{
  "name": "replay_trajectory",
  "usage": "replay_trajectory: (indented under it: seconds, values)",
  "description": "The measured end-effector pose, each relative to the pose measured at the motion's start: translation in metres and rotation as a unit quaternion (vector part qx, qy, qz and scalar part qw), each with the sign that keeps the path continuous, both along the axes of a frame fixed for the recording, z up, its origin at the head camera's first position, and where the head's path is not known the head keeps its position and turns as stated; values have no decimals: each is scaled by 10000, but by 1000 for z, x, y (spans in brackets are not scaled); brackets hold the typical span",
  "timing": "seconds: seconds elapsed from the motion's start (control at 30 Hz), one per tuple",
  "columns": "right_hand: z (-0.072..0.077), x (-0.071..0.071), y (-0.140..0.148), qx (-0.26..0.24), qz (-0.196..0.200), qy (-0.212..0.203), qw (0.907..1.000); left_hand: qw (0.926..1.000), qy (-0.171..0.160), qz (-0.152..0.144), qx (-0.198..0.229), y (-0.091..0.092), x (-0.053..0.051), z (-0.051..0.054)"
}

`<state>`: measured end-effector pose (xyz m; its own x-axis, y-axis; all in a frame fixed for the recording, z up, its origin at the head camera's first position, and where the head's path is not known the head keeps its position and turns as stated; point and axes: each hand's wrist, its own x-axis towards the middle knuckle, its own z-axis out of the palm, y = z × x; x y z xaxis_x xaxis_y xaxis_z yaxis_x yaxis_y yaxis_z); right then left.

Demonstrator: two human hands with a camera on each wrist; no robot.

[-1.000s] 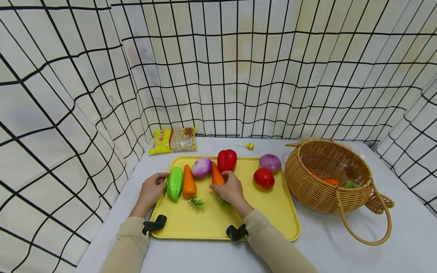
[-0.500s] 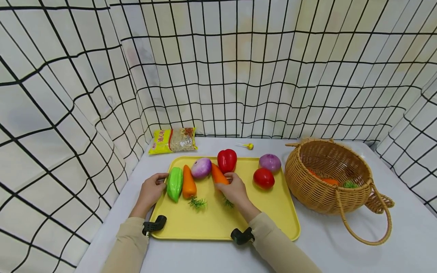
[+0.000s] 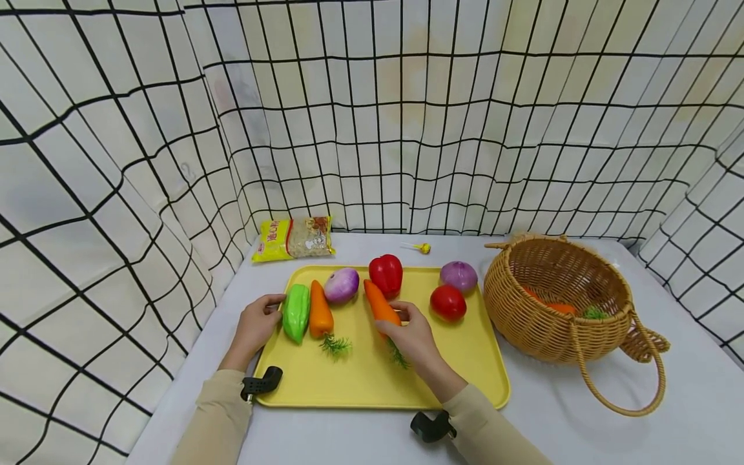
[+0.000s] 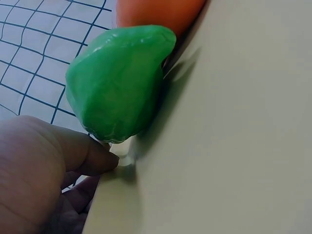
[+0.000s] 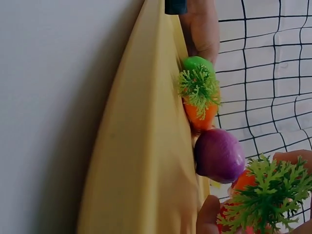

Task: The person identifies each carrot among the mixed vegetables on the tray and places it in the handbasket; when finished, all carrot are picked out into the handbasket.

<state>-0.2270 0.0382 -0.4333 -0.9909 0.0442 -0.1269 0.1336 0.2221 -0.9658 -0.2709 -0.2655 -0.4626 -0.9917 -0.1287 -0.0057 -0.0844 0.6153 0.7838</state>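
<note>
My right hand (image 3: 420, 337) holds an orange carrot (image 3: 381, 305) by its thick end, between thumb and fingers. The carrot points away from me, with its green leafy top (image 5: 270, 195) near the right wrist camera. At the left side of the yellow tray (image 3: 349, 389), my left hand (image 3: 258, 328) pinches the rim, thumb on top and fingers partly hidden outside it. Right beside that hand lies a green ridged vegetable (image 3: 296, 313). A second carrot (image 3: 321, 315) lies next to it, then a purple-white onion (image 3: 341, 285).
A red bell pepper (image 3: 386, 274), a tomato (image 3: 448, 303) and a purple onion (image 3: 459, 276) also lie on the tray. To the right stands a wicker basket (image 3: 546, 332) with carrots inside. Behind the tray are a yellow packet (image 3: 293, 239) and a lollipop (image 3: 425, 247).
My right hand has moved right and towards me, with the carrot turning and shifting along in it. The left hand stays at the tray's rim.
</note>
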Motion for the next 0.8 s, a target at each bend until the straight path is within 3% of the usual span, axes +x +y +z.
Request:
replay_trajectory:
  seconds: [0.23,0.53,0.8]
  values:
    - [10,6,13,-137,82,343,9993,10000,-31,-37,23,-1,1,-1]
    - [28,-2,37,-676,152,707,9951,10000,57,-5,-54,0,-2,-2]
    - [42,-6,64,-408,183,972,9943,10000,21,18,4,0,-1,-2]
